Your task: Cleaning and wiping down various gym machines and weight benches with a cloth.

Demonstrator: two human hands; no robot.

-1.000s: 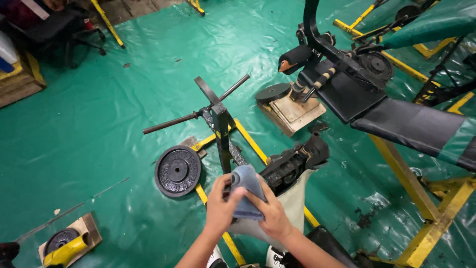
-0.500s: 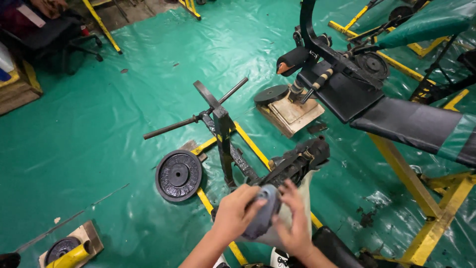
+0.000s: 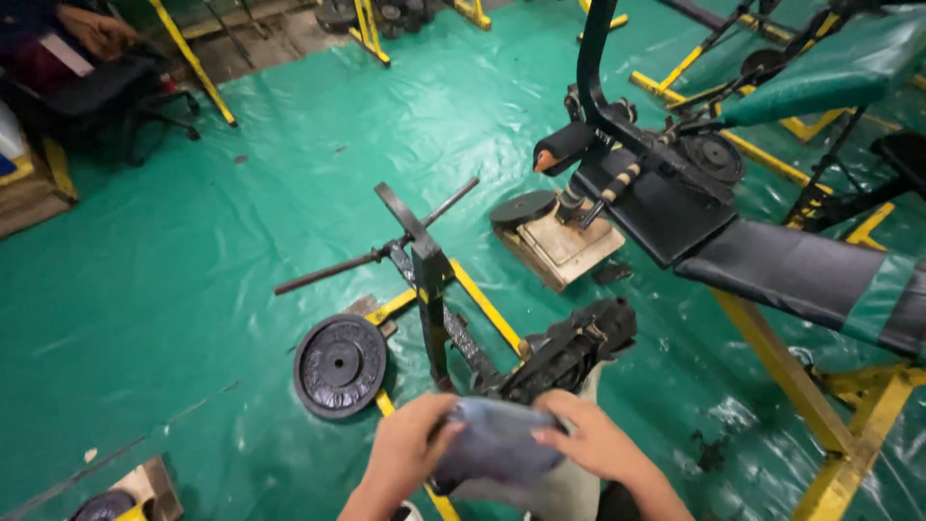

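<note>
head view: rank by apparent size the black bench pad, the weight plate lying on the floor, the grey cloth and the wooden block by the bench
1. black bench pad, clearly largest
2. grey cloth, held in both hands close to the camera, so it looks inflated
3. wooden block and weight plate look alike; unranked

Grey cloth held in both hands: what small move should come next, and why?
Probably lower the grey cloth onto the black machine part just beyond it. The left hand and right hand grip its two ends, stretched flat, directly above the black metal frame.
</note>
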